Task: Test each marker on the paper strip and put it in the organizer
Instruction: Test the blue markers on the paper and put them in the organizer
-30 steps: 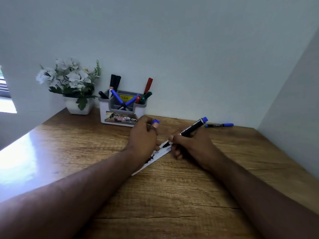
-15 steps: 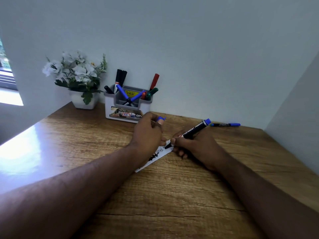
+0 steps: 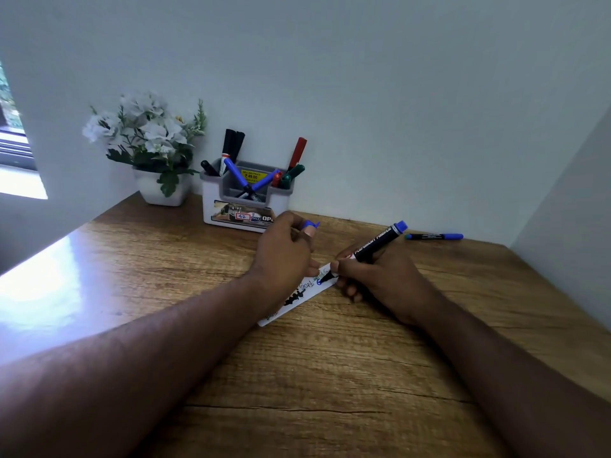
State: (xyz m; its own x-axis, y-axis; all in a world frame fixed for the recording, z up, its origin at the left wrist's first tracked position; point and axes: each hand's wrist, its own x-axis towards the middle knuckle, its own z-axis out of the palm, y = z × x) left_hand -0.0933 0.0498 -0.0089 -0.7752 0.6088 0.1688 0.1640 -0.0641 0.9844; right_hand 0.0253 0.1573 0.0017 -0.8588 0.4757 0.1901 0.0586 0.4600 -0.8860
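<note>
My right hand [image 3: 373,276] grips a black marker with a blue end [image 3: 380,244], its tip down on the white paper strip [image 3: 299,297], where a fresh blue mark shows beside older scribbles. My left hand [image 3: 284,256] rests on the strip and holds the blue cap [image 3: 310,224] between its fingers. The white and grey organizer [image 3: 246,201] stands at the back against the wall with several markers in it. Another blue-capped marker [image 3: 434,237] lies on the desk at the back right.
A white pot of pale flowers [image 3: 158,190] stands left of the organizer. The wooden desk [image 3: 314,375] is closed in by a wall behind and a wall on the right. Bright glare falls on the desk's left side.
The marker tip has moved slightly along the strip and left a blue mark. The camera view has shifted a little; both hands stay where they were.
</note>
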